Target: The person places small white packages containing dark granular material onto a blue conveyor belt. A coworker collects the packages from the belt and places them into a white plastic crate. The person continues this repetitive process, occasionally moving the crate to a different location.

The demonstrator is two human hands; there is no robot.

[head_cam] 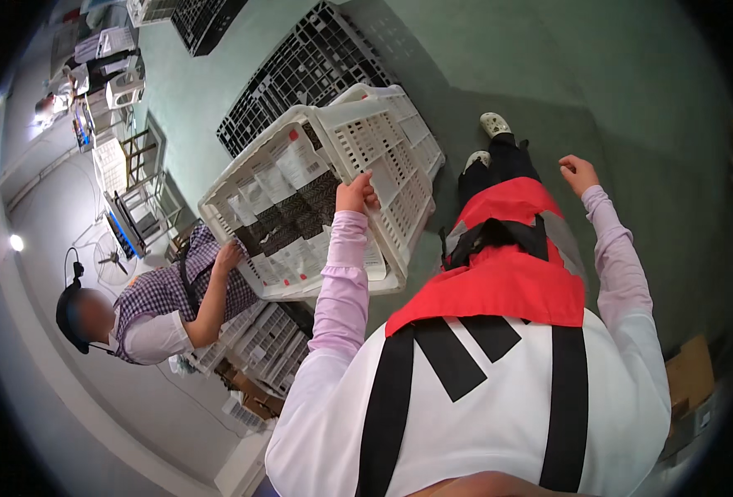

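My left hand [357, 194] grips the near rim of a white perforated plastic crate [372, 140]. Inside the crate, packed in rows, are several flat pouches [273, 180], white with red marks and printed writing, next to black-patterned packs [307, 208]. Part of the contents is hidden behind my left hand and forearm. At the opposite rim, a co-worker's hand [228, 256] also holds the crate. My right hand [579, 174] hangs away from the crate on my right side, its fingers loosely curled, with nothing visible in them.
Black plastic pallets [304, 62] lie on the green floor [528, 56] beyond the crate. The co-worker [186, 286] stands at the left, before stacked white crates [267, 341]. Further back are a fan [110, 258] and a plastic stool [125, 88]. A cardboard box [689, 376] sits at the lower right.
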